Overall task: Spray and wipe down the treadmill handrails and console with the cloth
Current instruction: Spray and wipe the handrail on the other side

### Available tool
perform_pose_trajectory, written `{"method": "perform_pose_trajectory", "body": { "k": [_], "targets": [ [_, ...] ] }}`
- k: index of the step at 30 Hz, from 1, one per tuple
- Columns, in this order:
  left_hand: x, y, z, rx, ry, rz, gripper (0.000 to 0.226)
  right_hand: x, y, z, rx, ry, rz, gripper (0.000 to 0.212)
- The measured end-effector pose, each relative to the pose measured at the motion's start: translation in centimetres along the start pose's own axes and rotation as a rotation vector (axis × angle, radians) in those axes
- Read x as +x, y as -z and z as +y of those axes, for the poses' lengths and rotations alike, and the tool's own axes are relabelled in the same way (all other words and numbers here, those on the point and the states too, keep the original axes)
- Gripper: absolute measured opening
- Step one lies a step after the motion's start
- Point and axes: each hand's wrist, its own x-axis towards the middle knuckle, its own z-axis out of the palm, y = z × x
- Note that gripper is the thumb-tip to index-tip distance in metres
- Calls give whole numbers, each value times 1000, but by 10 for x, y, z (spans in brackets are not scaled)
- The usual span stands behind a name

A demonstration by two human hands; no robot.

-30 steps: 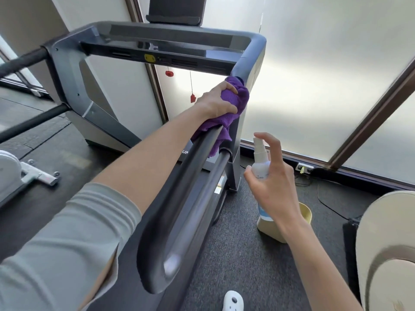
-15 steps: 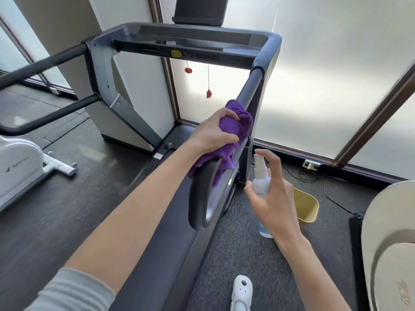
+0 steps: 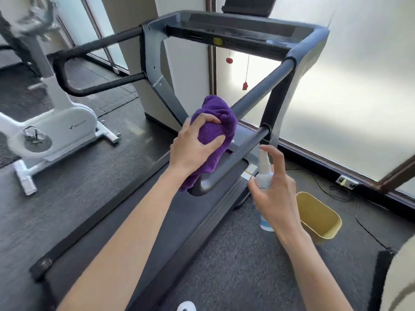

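Observation:
My left hand (image 3: 193, 145) grips a bunched purple cloth (image 3: 215, 122) pressed on the near, curved end of the treadmill's right handrail (image 3: 262, 86). My right hand (image 3: 274, 187) holds a small white spray bottle (image 3: 263, 171) upright just right of that rail, with the index finger over the nozzle. The dark console (image 3: 235, 32) spans the top between the uprights. The left handrail (image 3: 98, 44) sticks out to the left. The treadmill belt (image 3: 179, 221) runs below my arms.
A white exercise bike (image 3: 60, 126) stands on the left. A yellow bin (image 3: 318, 215) sits on the grey floor to the right, near cables and a wall socket (image 3: 344, 181). Frosted windows (image 3: 359, 86) lie behind the treadmill. A pale rounded object (image 3: 399, 279) fills the lower right corner.
My left hand slid the cloth down the right handrail from beside the console to its near curved end. The view pulled back and turned left. The bottle stayed beside the rail.

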Motion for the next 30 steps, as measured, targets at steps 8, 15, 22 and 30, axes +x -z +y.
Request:
{"method": "perform_pose_trajectory", "body": {
  "k": [8,15,22,30],
  "targets": [
    [-48,-22,36,113,170,586,21,17,58,47,-43,118,-312,67],
    [-110,-48,51,43,332,787,17,48,45,76,-49,200,-490,64],
    [-118,-85,32,-40,427,895,19,86,21,98,-70,265,-570,66],
    [-107,-112,34,-100,518,1036,22,125,3,109,-196,366,-714,59]
  ]
}}
